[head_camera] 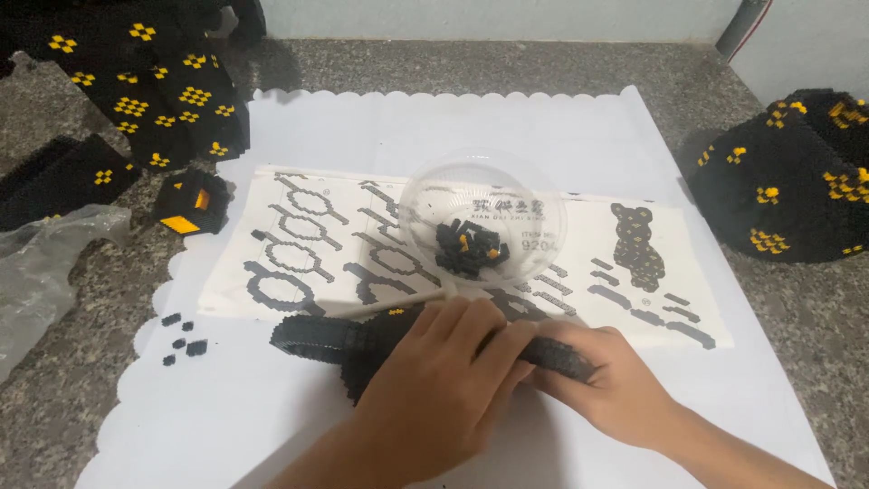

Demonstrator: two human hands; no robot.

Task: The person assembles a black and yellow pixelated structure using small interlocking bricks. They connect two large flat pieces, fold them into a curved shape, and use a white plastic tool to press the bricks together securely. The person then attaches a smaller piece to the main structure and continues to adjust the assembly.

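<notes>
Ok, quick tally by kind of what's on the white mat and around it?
Clear plastic bowl: 1
Printed instruction sheet: 1
Flat black brick section under the hands: 1
Large black-and-yellow brick assemblies off the mat: 2
Small black-and-orange brick block: 1
Clear plastic bag: 1
Total: 7, not counting the tiny loose bricks.

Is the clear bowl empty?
No, the clear bowl holds a small heap of black and yellow bricks.
</notes>
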